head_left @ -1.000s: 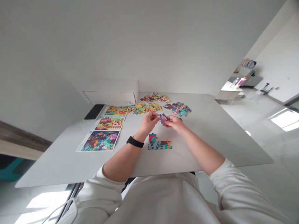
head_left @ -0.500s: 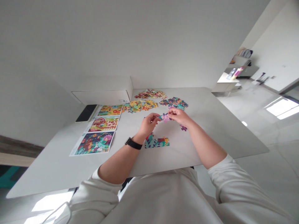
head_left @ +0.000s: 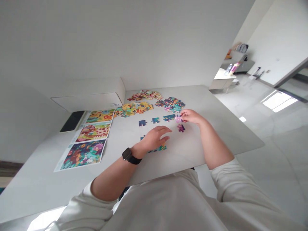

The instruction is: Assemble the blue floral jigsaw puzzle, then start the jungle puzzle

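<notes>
Pink-purple flat jigsaw piece (head_left: 177, 119) now sits beside blue-teal jigsaw strip (head_left: 168, 118), likely extending it; my right hand (head_left: 192, 116) pinches the piece, left hand (head_left: 155, 138) has let go.

Right of the right hand (head_left: 192, 116) the table (head_left: 231, 138) lies open to its edge; ahead, three heaps of puzzle pieces (head_left: 138, 108) bar a low reach to the wall (head_left: 154, 48), and a row of loose pieces (head_left: 155, 120) lies nearer; a bare lane runs between the picture sheets (head_left: 83, 155) and the left hand (head_left: 156, 138); the box (head_left: 89, 102) blocks the far left.
</notes>
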Demonstrator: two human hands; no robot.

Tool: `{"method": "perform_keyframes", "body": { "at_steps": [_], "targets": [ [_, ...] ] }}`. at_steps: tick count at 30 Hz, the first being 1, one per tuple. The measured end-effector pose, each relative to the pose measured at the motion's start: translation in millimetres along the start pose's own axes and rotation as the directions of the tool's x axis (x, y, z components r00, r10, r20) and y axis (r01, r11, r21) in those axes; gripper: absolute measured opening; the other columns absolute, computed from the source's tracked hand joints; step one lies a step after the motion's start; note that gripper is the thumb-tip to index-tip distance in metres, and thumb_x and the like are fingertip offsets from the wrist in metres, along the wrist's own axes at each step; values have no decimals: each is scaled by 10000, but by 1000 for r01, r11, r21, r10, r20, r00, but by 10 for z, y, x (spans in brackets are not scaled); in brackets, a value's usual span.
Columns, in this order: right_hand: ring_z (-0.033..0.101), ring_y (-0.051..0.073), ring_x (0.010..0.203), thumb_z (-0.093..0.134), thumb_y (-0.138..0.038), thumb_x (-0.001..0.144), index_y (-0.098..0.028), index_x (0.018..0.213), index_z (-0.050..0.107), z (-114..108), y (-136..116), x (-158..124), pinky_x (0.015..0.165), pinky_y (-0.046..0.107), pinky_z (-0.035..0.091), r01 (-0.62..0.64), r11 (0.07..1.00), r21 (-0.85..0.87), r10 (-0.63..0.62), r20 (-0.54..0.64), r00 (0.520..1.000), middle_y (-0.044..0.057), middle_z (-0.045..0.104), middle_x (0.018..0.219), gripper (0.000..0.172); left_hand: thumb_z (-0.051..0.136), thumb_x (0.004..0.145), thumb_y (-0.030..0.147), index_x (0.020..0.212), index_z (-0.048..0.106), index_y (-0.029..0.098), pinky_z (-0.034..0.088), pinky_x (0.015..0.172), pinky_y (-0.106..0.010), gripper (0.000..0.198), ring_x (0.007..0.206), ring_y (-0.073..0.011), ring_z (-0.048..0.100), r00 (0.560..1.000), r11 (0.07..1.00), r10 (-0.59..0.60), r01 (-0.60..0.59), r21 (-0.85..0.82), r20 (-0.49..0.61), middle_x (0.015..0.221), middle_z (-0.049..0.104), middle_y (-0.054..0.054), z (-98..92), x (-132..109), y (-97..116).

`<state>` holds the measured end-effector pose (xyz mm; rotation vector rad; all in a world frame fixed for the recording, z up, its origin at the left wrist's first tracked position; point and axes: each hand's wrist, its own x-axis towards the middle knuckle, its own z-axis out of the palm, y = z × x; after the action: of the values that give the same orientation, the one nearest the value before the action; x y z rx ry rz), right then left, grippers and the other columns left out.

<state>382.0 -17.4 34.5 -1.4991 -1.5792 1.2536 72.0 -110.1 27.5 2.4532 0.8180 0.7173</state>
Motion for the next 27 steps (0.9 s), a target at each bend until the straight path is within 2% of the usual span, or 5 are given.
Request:
{"method": "perform_keyframes", "body": {
  "at_steps": [4,10,16,21,27],
  "targets": [
    [626,125,589,910,-177,730,-211,834,676,52,56,63,609,249,542,-50,998,-25,51,36,998,-20,700,682,259,661,1037,358,1507,647,267,447,1262,-499,479,1449,-308,609,980,988,103,-121,100,168,1585,641,-121,167,105,180],
    [614,126,554,913,-161,722,-212,811,673,60,111,101,567,238,495,-36,988,-151,39,20,999,-21,703,641,261,584,1076,478,1596,547,178,390,1288,-479,601,1523,-324,543,951,954,81,-161,255,297,1679,536,-175,455,389,333],
    [634,140,607,852,-131,764,-218,865,717,93,103,100,653,259,506,-6,942,-336,4,-6,1000,-15,747,719,190,550,1085,494,1551,588,148,361,1291,-494,582,1561,-342,493,954,918,10,-127,376,298,1673,545,-174,668,394,319],
    [674,177,709,817,-119,783,-225,904,753,114,64,83,716,274,501,5,881,-473,-15,-17,1000,5,782,804,173,533,1090,503,1554,590,162,344,1296,-475,578,1558,-325,498,963,915,15,-122,384,269,1672,553,-157,666,319,311],
    [699,174,761,803,-136,793,-225,913,755,149,65,62,724,262,496,71,845,-530,-86,-2,996,11,806,867,157,537,1089,483,1560,592,179,332,1307,-501,563,1542,-320,520,968,931,5,-96,353,251,1672,558,-136,660,265,241]
  ]
}}
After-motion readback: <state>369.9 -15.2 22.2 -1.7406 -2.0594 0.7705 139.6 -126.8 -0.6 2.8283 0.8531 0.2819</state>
